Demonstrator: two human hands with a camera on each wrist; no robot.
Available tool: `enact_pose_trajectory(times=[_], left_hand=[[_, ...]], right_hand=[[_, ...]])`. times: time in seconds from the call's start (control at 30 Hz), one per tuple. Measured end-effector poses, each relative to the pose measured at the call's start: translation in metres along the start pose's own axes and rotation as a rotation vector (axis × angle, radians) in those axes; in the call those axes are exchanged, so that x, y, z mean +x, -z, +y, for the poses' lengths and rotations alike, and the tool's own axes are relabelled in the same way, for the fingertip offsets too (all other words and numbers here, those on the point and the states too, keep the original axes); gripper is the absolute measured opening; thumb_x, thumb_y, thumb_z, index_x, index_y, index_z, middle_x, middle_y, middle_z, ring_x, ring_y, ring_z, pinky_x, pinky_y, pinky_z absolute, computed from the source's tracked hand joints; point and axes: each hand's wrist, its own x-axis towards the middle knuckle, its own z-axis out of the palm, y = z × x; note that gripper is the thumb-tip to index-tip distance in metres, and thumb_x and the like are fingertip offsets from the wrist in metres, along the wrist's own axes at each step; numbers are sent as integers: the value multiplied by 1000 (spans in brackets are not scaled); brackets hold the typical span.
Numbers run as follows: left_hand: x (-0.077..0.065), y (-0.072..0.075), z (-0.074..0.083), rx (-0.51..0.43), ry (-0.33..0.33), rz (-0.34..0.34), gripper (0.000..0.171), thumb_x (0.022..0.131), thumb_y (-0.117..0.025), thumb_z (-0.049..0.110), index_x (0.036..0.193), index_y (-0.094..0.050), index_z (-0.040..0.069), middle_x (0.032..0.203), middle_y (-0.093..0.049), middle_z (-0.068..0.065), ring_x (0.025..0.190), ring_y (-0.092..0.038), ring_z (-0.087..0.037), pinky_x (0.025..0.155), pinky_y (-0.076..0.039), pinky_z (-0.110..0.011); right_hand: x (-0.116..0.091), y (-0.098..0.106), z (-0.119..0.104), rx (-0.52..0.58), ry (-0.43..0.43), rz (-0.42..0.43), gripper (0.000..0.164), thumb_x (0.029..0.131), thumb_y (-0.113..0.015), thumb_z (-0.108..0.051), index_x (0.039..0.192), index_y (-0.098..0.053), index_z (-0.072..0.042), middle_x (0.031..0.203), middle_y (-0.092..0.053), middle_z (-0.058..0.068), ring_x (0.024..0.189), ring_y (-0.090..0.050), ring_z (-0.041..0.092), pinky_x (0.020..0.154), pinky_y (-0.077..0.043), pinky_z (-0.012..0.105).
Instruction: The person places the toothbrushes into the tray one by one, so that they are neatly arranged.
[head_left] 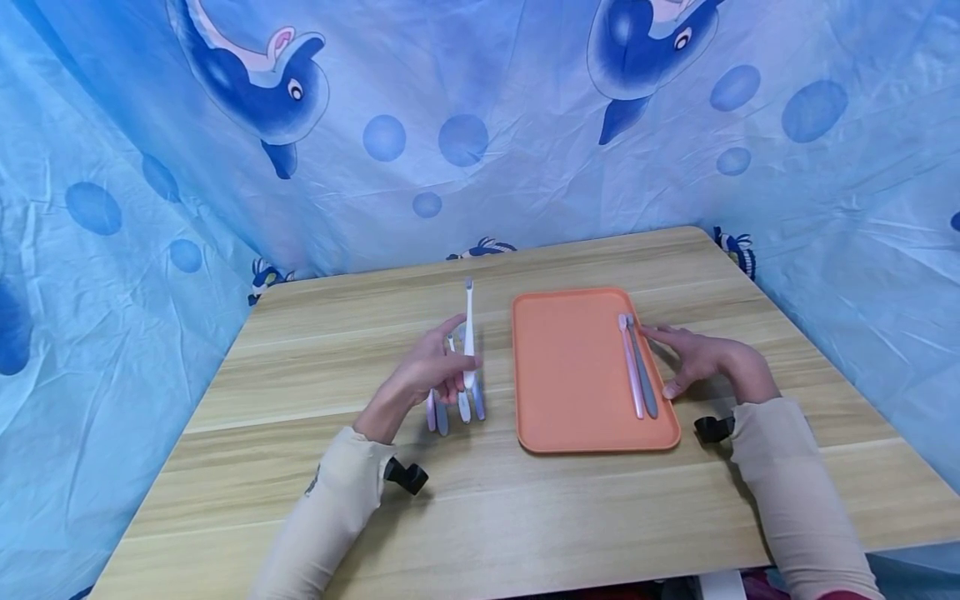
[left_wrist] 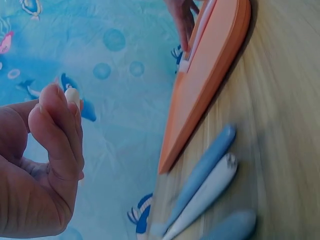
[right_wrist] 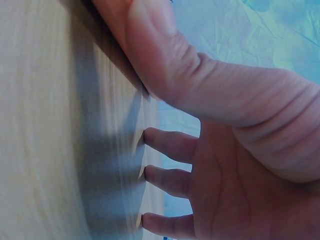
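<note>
At least seven toothbrushes [head_left: 470, 329], one tray [head_left: 570, 375]

Two toothbrushes [head_left: 644, 375] lie along the tray's right edge, four toothbrushes [head_left: 442, 419] (partly hidden) on one table [head_left: 510, 517] off its left edge, one in the left hand [head_left: 437, 363]. One right hand [head_left: 697, 357].

Wood-grain table [head_left: 465, 517]: orange tray [head_left: 570, 367], toothbrushes [head_left: 464, 407] beside tray.

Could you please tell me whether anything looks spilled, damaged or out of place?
Nothing stands out. Two toothbrushes lie side by side on the tray, others lie grouped on the table, and the left hand holds a white one. No spill or damage shows.
</note>
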Motion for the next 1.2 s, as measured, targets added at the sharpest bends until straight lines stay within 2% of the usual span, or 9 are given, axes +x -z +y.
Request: enact_pose_trajectory(times=[0.2, 0.47, 0.6, 0.93, 1.2], left_hand=[[9, -18, 5, -16, -30, -37, 90, 92, -66, 5, 162, -12, 21, 49, -59, -2, 35, -54, -12, 35, -48, -25], [20, -42, 9, -3, -6, -77, 92, 90, -67, 5, 162, -13, 24, 51, -59, -3, 36, -53, -12, 37, -50, -25], [23, -51, 13, -2, 10, -85, 91, 90, -67, 4, 161, -15, 27, 51, -58, -3, 36, -52, -12, 36, -49, -24], [32, -73, 18, -1, -23, -131, 92, 91, -68, 6, 162, -13, 25, 51, -59, -3, 37, -55, -14, 36, -50, -26], [38, -88, 23, -13, -12, -142, 93, 90, -69, 7, 162, -14, 27, 50, -58, -3, 37, -53, -14, 35, -48, -25]], right_hand=[[-1, 1, -1, -5, 14, -4, 128, 67, -90, -39, 161, -9, -7, 160, -1, 39, 144, 0, 64, 115, -13, 80], [0, 0, 0, -16, 7, 2, 129, 65, -91, -40, 161, -10, -9, 160, -2, 38, 145, -1, 64, 115, -12, 81], [1, 0, 0, -7, 2, 1, 130, 64, -91, -42, 161, -10, -9, 160, -2, 38, 145, 0, 63, 115, -12, 81], [-2, 0, -2, 0, 3, -2, 129, 65, -91, -40, 161, -11, -10, 161, 0, 37, 145, 1, 63, 115, -10, 82], [-2, 0, -2, -4, -8, -3, 129, 65, -90, -41, 161, -10, -10, 161, 0, 37, 145, 1, 63, 115, -11, 81]])
